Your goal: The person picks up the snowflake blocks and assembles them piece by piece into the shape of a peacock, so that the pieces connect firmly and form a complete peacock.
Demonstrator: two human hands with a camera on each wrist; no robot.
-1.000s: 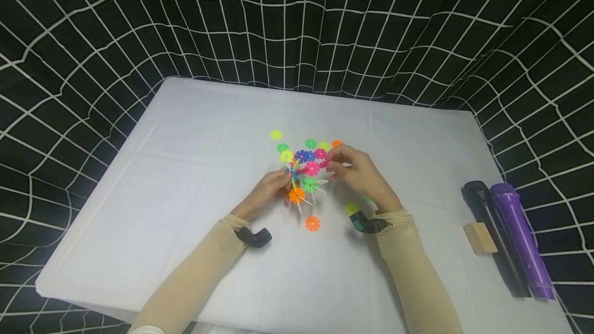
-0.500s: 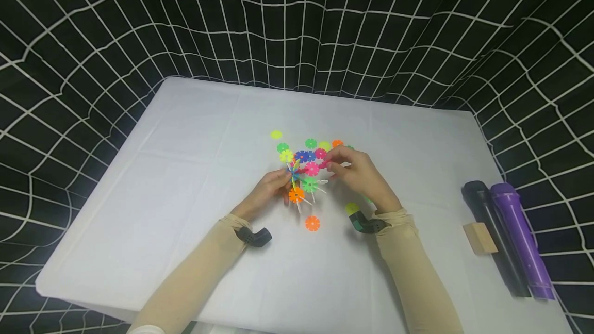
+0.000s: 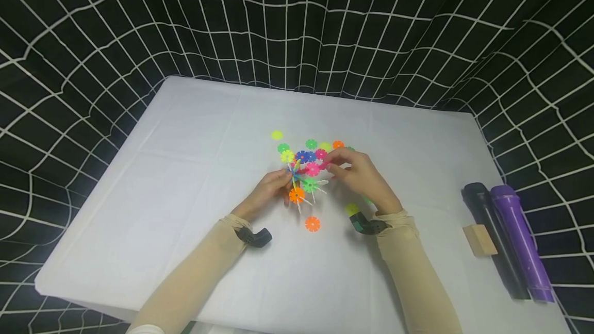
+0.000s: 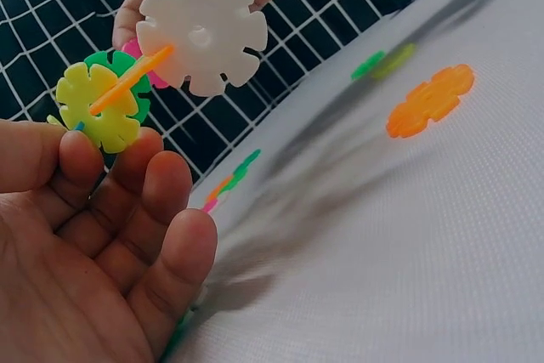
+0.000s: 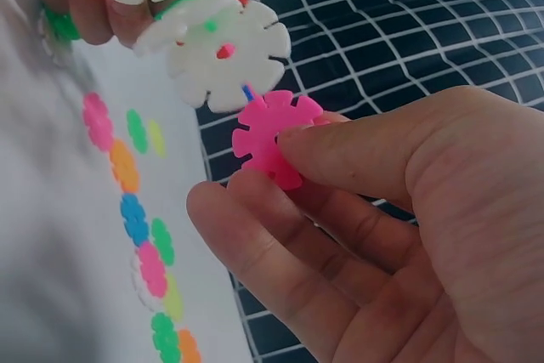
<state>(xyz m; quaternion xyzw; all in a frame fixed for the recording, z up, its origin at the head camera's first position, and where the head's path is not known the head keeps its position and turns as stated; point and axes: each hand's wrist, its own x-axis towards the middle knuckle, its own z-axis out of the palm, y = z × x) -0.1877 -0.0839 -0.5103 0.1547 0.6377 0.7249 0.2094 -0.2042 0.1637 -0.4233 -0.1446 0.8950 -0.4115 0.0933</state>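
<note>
Many bright, notched, round plastic discs made a joined cluster (image 3: 307, 185) over the white-covered table (image 3: 195, 153), between its left and right edges, in the head view. In the left wrist view, the left hand (image 4: 98, 252) pinched only a small bit of it, so it could twist. In the right wrist view, the right hand (image 5: 442, 210) pinched a pink, flower-shaped plastic disc (image 5: 268, 129) beside it; a crooked push might pop discs loose.

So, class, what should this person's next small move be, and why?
Perhaps press the pink disc gently toward the joined discs: the right hand pinches it close to a white disc, while the left hand holds the joined discs. Whether the notches have locked, I can't tell.
</note>
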